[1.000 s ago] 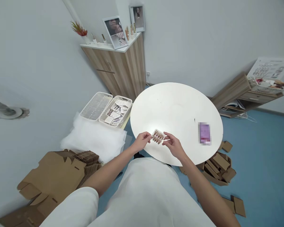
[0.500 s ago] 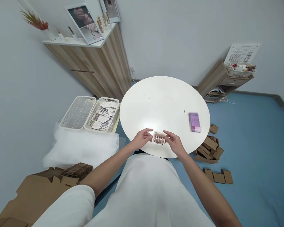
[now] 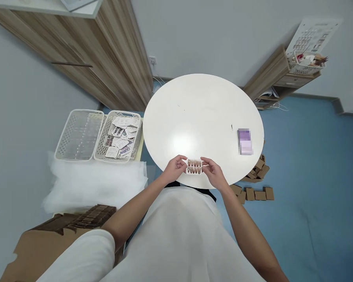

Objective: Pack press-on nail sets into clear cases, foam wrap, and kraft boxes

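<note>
press-on nail set (image 3: pixel 194 166): two rows of brownish nails on a small white backing, located between the two hands, over the near edge of the round white table (image 3: pixel 202 117); contact with tabletop cannot be told. listed left to right:

- brown flattened cardboard (image 3: pixel 53 250): low and far left of the left hand.
- white mesh basket (image 3: pixel 65 135), clear plastic trays inside: well left of the left hand, farther out.
- translucent white sheets (image 3: pixel 97 184): left of the left hand, nearer the body than both baskets.
- second mesh basket (image 3: pixel 137 143), printed cards inside: beside the first, closer to the left hand.
- left hand (image 3: pixel 175 169): fingers bent, narrow grip on the set's left end.
- right hand (image 3: pixel 214 172): fingers curved, narrow grip on its right end.
- purple item (image 3: pixel 245 141), pixelated: on the table, right of and beyond the right hand.
- small cardboard boxes (image 3: pixel 260 195): on the floor, right of the right hand.
</note>
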`<state>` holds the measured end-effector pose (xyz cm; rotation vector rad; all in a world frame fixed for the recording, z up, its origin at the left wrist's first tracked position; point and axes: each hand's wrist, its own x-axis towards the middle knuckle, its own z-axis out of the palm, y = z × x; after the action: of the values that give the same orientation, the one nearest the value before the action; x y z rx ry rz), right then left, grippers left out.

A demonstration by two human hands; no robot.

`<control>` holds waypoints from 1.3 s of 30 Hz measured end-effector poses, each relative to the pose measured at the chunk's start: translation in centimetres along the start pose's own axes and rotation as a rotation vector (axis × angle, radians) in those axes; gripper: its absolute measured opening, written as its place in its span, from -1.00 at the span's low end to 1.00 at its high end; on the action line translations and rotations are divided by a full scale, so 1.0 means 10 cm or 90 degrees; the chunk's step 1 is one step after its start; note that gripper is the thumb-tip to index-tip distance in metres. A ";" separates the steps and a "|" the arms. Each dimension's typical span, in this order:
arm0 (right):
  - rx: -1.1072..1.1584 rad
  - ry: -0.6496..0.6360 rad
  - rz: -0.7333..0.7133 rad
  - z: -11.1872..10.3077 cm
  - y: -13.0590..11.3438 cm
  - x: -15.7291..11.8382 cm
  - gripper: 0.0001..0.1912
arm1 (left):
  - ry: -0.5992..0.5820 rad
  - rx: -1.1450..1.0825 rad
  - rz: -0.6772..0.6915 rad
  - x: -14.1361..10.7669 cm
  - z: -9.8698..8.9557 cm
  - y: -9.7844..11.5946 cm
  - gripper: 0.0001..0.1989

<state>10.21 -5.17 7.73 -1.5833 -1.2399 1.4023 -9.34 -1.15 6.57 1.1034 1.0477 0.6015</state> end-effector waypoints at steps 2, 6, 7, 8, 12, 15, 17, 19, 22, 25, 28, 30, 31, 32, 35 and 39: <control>-0.034 -0.057 -0.003 -0.05 -0.02 0.01 -0.47 | 0.018 -0.018 -0.010 0.02 0.00 -0.02 -0.72; -0.110 -0.161 -0.022 -0.22 -0.05 0.13 -0.33 | 0.074 -0.037 -0.024 0.07 0.08 -0.05 -0.73; -0.132 -0.182 -0.025 -0.27 -0.05 0.18 -0.30 | 0.093 -0.042 -0.027 0.08 0.11 -0.06 -0.72; -0.154 -0.198 -0.027 -0.31 -0.05 0.23 -0.29 | 0.112 -0.046 -0.028 0.10 0.15 -0.07 -0.72; -0.204 -0.220 -0.041 -0.42 -0.03 0.41 -0.34 | 0.191 -0.033 -0.012 0.12 0.29 -0.08 -0.68; -0.194 -0.222 -0.051 -0.44 0.01 0.51 -0.37 | 0.220 0.017 -0.010 0.09 0.35 -0.04 -0.56; -0.182 -0.226 -0.054 -0.42 0.05 0.57 -0.38 | 0.220 0.071 -0.012 0.05 0.36 0.00 -0.43; -0.176 -0.244 -0.058 -0.37 0.08 0.64 -0.37 | 0.241 0.129 -0.006 0.01 0.35 0.00 -0.36; -0.182 -0.285 -0.067 -0.23 0.10 0.75 -0.36 | 0.303 0.186 -0.001 -0.02 0.28 -0.06 -0.39; -0.193 -0.314 -0.078 -0.03 0.12 0.87 -0.36 | 0.336 0.208 -0.009 -0.05 0.16 -0.19 -0.40; -0.214 -0.328 -0.094 0.19 0.15 0.98 -0.37 | 0.353 0.218 -0.013 -0.06 0.00 -0.34 -0.42; -0.234 -0.327 -0.099 0.32 0.18 1.04 -0.38 | 0.358 0.222 -0.015 -0.05 -0.11 -0.43 -0.43; -0.242 -0.323 -0.098 0.38 0.21 1.06 -0.38 | 0.359 0.227 -0.017 -0.04 -0.17 -0.48 -0.43; -0.248 -0.319 -0.096 0.45 0.23 1.09 -0.38 | 0.357 0.235 -0.018 -0.03 -0.23 -0.52 -0.43; -0.262 -0.307 -0.081 0.65 0.28 1.14 -0.38 | 0.335 0.269 -0.020 0.00 -0.43 -0.64 -0.42; -0.288 -0.303 -0.047 0.92 0.33 1.22 -0.37 | 0.306 0.309 -0.034 0.04 -0.70 -0.75 -0.42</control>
<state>1.55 4.33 -1.10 -1.5038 -1.9905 1.5836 -16.17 -0.68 -1.05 1.3787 1.6959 0.5996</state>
